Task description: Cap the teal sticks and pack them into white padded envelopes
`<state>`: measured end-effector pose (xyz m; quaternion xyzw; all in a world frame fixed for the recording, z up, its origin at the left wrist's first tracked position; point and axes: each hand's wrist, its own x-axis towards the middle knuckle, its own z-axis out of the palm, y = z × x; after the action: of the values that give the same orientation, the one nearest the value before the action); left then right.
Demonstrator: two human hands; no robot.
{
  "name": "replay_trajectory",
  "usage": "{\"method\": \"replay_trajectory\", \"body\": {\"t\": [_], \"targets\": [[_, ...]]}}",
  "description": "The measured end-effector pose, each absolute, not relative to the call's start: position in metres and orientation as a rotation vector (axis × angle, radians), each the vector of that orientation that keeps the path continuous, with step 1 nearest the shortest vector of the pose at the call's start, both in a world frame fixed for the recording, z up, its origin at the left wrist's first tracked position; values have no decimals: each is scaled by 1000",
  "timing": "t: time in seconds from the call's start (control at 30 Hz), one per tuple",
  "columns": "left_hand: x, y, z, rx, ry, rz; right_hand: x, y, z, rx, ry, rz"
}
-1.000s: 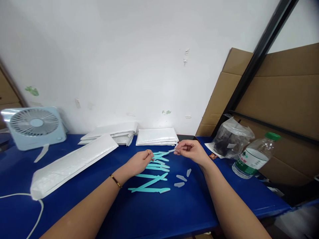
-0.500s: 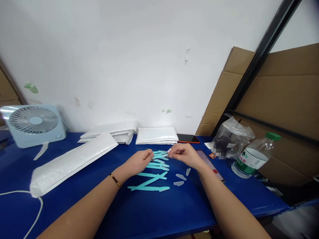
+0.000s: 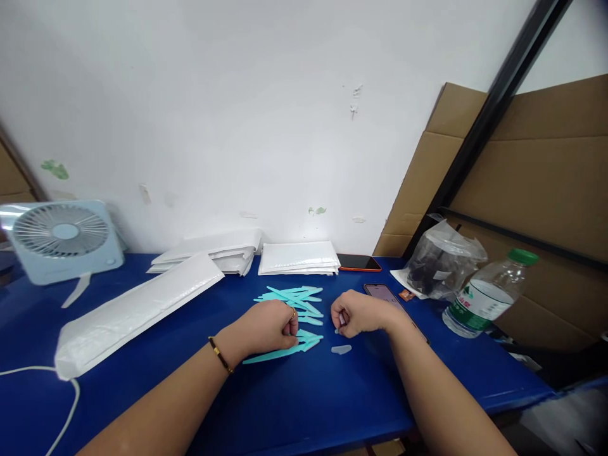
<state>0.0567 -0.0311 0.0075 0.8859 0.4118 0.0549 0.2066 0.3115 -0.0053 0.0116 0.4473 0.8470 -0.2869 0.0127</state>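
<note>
Several turquoise eyebrow razors (image 3: 287,295) lie in a loose, crossing row on the blue table. My left hand (image 3: 268,326) is closed over the nearer ones, its thumb and fingers pinched on a razor (image 3: 270,358) whose tip points right. Right of them, my right hand (image 3: 358,313) is closed with fingers curled down at the tabletop. A bit of a clear blade cap (image 3: 337,331) shows under its fingertips. Another clear blade cap (image 3: 341,349) lies flat just in front of that hand.
White padded mailers (image 3: 299,258) lie along the wall, with a long one (image 3: 142,310) at left. A light blue fan (image 3: 66,240) stands far left. Two phones, one dark (image 3: 360,263) and one lit (image 3: 384,295), a bagged cup (image 3: 434,266) and a water bottle (image 3: 489,294) are rightward.
Both hands have come nearer to me, leaving the far razors. The left has moved onto the nearer razors and shifted them. The right now covers where two clear caps lay.
</note>
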Motion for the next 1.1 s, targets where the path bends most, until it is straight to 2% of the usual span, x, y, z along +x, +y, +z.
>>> {"method": "replay_trajectory", "body": {"t": [0.1,0.23,0.33,0.93,1.0,1.1], "targets": [[55,-25,6,2456,1176,239,308,-5,13,1475,2729,-1177],[51,-18,8,2323,1159,474,302,-4,21,1619,2941,-1831],[49,-15,8,2172,1143,619,297,-3,24,1726,3066,-2014],[52,-12,7,2175,1161,693,278,-3,6,1592,3029,-2078],[53,-12,5,2207,1195,677,280,-3,7,1610,3034,-1939],[51,-12,5,2292,1263,649,299,-2,16,1734,3116,-1409]]}}
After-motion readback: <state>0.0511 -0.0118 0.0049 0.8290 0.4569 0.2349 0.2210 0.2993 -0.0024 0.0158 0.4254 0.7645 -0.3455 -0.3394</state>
